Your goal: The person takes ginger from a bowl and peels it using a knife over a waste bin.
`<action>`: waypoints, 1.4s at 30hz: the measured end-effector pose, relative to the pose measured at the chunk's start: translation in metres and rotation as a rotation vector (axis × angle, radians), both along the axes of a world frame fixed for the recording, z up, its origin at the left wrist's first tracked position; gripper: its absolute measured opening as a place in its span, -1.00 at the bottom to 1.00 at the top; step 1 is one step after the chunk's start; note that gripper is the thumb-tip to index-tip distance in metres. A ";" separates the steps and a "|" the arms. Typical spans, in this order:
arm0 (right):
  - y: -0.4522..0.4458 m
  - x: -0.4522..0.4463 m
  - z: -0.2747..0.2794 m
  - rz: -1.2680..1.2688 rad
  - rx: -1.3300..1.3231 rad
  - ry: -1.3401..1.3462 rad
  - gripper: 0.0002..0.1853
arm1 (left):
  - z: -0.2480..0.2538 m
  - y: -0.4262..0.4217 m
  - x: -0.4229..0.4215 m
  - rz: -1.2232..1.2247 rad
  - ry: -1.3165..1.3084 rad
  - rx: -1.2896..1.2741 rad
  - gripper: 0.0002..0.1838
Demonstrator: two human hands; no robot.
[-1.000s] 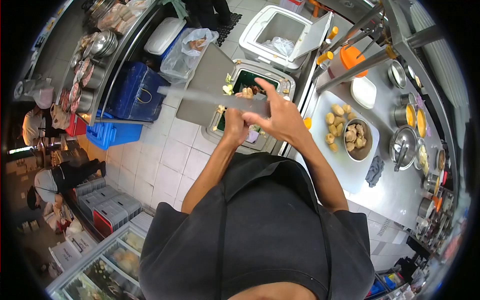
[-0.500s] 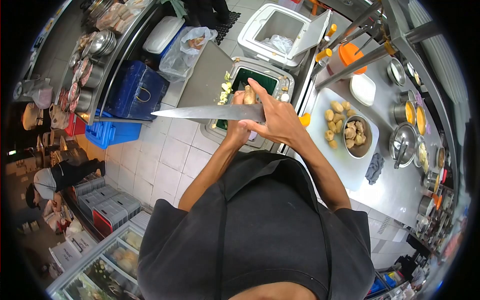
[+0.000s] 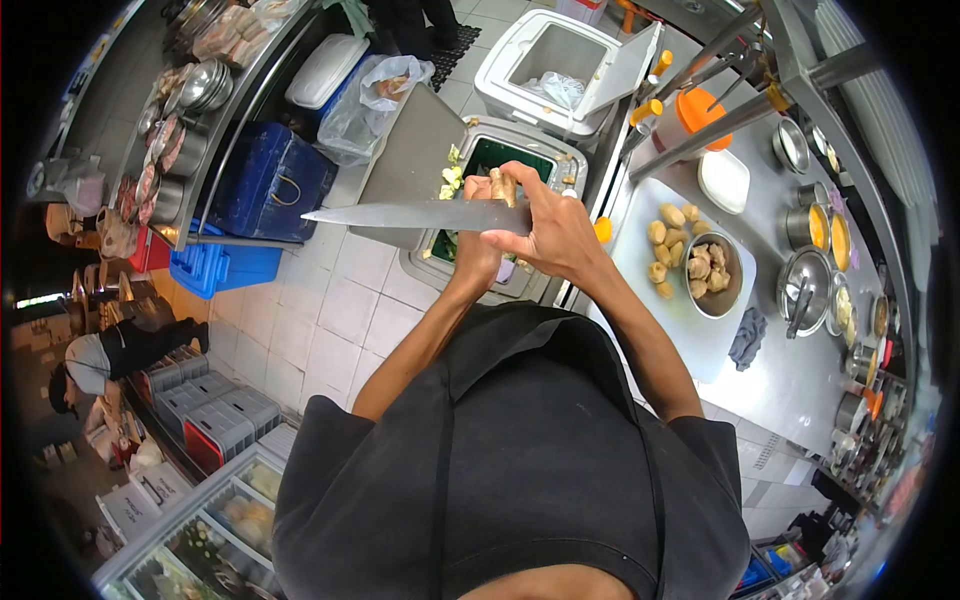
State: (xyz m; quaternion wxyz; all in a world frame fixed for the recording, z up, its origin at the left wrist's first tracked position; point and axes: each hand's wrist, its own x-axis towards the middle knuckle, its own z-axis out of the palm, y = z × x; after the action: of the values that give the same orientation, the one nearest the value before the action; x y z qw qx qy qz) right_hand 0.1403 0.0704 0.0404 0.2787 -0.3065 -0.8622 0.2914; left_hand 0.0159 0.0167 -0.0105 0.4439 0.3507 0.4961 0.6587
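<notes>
A large knife (image 3: pixel 420 215) lies level across my hands, its blade pointing left. Its handle is wrapped in my right hand (image 3: pixel 562 235), whose index finger and thumb reach toward a light-brown piece of ginger (image 3: pixel 503 187). My left hand (image 3: pixel 477 258) grips that ginger from below, partly hidden behind the blade. Both hands are over a grey bin (image 3: pixel 570 160) with a dark green inside, its lid (image 3: pixel 400 170) swung open to the left. Pale scraps (image 3: pixel 451 175) cling to the lid's edge.
On the right, a white cutting board (image 3: pixel 640 215) on the steel counter (image 3: pixel 775 385) bears several yellowish pieces (image 3: pixel 658 233) and a metal bowl (image 3: pixel 738 285) of knobbly ginger. A grey cloth (image 3: pixel 748 338) lies alongside. Ahead stands an open white cooler (image 3: pixel 500 60). Someone (image 3: pixel 95 360) bends at far left.
My right index finger has curled down from pointing up and now bends over the ginger. The knife and my hands have shifted only slightly.
</notes>
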 end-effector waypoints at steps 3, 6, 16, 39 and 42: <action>-0.001 -0.002 0.004 -0.010 -0.035 -0.020 -0.11 | 0.015 0.000 -0.002 0.058 0.220 -0.027 -0.65; -0.001 -0.006 0.009 -0.015 -0.066 -0.013 -0.15 | 0.014 0.002 -0.003 0.154 0.562 0.022 -0.62; 0.002 -0.014 0.010 -0.056 -0.113 -0.017 -0.23 | 0.014 0.007 -0.011 0.188 0.555 -0.006 -0.59; 0.008 -0.040 -0.007 -0.094 -0.189 0.094 -0.35 | 0.008 0.011 -0.030 0.158 0.514 0.050 -0.78; 0.006 -0.045 -0.011 -0.156 -0.304 0.148 -0.38 | 0.008 0.011 -0.022 0.329 0.506 0.085 -0.71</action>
State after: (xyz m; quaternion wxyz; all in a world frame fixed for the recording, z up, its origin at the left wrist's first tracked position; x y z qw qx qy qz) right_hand 0.0954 0.0762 0.0290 0.3135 -0.3888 -0.7590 0.4176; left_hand -0.0059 0.0279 -0.0024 0.1783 0.4368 0.6130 0.6337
